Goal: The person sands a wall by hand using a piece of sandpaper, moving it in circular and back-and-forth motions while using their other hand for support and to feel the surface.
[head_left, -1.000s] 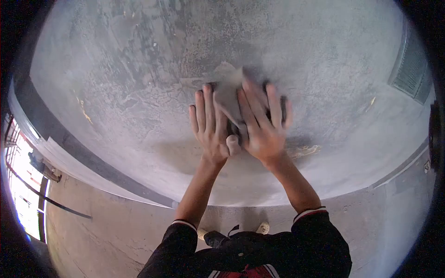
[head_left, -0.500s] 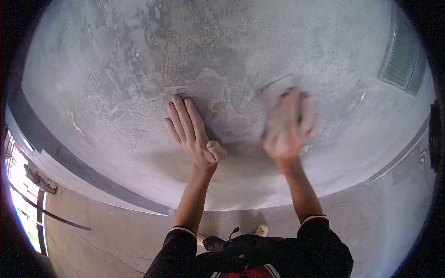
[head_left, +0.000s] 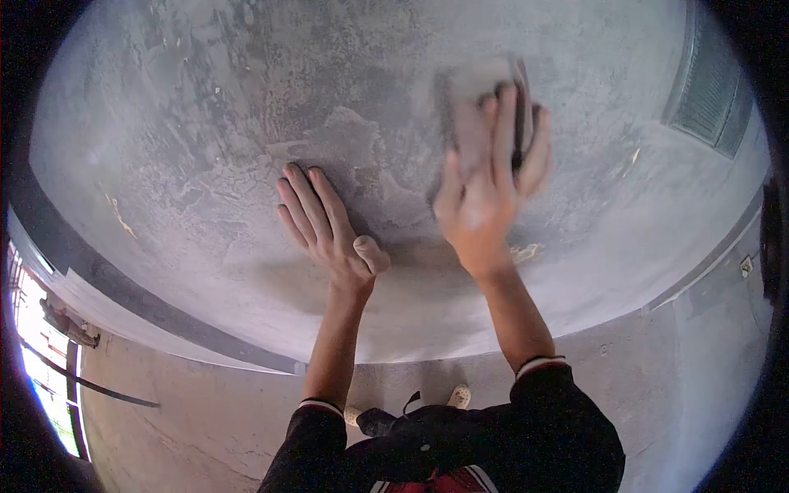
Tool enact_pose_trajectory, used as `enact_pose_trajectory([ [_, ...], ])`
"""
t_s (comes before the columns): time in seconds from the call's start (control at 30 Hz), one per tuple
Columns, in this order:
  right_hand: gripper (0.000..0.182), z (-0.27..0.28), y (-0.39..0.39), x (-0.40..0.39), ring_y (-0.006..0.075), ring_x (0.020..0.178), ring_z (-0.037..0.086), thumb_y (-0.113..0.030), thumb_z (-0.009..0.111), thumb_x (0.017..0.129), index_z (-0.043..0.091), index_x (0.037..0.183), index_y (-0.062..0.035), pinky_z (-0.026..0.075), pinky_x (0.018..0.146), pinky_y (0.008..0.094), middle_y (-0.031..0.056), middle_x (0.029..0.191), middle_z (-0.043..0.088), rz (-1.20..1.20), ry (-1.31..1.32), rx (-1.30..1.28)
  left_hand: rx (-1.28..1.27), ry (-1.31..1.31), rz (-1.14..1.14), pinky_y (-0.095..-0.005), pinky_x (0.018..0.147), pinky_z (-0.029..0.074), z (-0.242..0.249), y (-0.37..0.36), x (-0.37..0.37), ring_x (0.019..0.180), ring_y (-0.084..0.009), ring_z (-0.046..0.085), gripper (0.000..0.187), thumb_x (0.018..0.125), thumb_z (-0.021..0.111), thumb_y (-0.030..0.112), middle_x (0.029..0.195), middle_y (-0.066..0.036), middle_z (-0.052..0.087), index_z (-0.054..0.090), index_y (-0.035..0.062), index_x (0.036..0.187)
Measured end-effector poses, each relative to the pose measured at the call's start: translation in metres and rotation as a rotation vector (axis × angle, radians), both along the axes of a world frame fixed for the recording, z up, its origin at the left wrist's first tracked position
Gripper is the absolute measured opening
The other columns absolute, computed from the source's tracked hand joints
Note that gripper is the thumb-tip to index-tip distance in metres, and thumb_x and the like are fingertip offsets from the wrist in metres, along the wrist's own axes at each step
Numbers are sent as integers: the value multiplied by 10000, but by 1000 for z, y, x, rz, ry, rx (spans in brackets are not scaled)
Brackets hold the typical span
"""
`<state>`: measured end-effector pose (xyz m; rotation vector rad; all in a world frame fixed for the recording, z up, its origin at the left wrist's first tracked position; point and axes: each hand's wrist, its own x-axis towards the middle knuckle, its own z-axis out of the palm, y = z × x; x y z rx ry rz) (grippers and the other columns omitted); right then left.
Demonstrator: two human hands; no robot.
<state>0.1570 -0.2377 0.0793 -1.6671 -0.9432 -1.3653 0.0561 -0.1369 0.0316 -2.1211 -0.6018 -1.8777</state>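
Note:
A grey, blotchy wall (head_left: 394, 123) fills the upper part of the head view. My left hand (head_left: 320, 218) lies flat on it, dusty, with the fingers stretched out and the thumb apart. To the right and higher up, my right hand (head_left: 493, 177) is wrapped round a pale, flat block (head_left: 472, 103), which is against the wall. Motion blurs the block, so its exact kind is unclear. Pale patches and flaking marks show on the wall between and around both hands.
A ribbed grey panel (head_left: 711, 90) is set at the upper right. At the lower left is a bright barred window (head_left: 41, 345) with a dark bar beside it. The floor (head_left: 205, 419) and my pale shoes (head_left: 460, 397) show below.
My right hand has moved up and slightly left along the wall with the block. My left hand stays flat on the wall, while the whole view has shifted slightly.

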Motion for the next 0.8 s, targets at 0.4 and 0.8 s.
enact_pose_trajectory([
  [0.4, 372, 15, -16, 35, 366, 1268, 285, -176, 457, 856, 516, 1196, -39, 156, 1036, 480, 107, 1331, 417, 97, -92, 201, 25, -10, -23, -488, 1055, 110, 4, -4, 4, 1284, -420, 217, 676, 904, 46, 378, 1340, -288, 302, 334, -107, 1277],
  [0.8, 357, 18, -7, 15, 368, 1240, 333, -185, 417, 873, 541, 1191, -82, 190, 998, 509, 105, 1293, 460, 27, -30, 115, 79, 104, -31, -491, 1043, 129, -6, -2, 4, 1258, -423, 273, 710, 886, 68, 410, 1307, -300, 344, 371, -124, 1242],
])
